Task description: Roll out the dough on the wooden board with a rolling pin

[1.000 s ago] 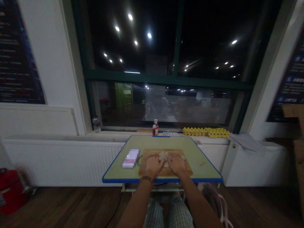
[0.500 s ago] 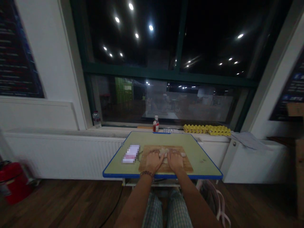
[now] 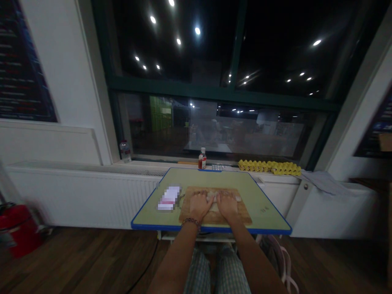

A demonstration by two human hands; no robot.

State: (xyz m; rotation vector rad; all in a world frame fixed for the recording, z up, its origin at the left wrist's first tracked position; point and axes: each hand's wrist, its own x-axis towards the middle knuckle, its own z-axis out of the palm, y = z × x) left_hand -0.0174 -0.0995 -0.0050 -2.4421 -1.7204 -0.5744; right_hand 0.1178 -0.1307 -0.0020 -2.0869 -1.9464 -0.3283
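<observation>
A pale roll (image 3: 237, 199) that looks like dough lies across a wooden cutting board (image 3: 187, 218), with a flatter pale patch (image 3: 214, 208) on its near side. My left hand (image 3: 200, 204) lies palm down over the left part of the roll, fingers pointing away from me. Over the right part rests my right hand (image 3: 227, 205), likewise palm down. The two thumbs almost meet in the middle. Most of the roll is hidden beneath my hands; its right end shows past my right fingers.
The board sits on a small green table (image 3: 147, 215) with a blue edge. A blurred phone-like object (image 3: 169, 198) lies left of the board. On the windowsill stand a small bottle (image 3: 202, 159), yellow egg trays (image 3: 269, 166) and a clear bottle (image 3: 125, 151).
Both hands have shifted slightly on the roll, and less of it shows between the thumbs. The camera view has moved a little.
</observation>
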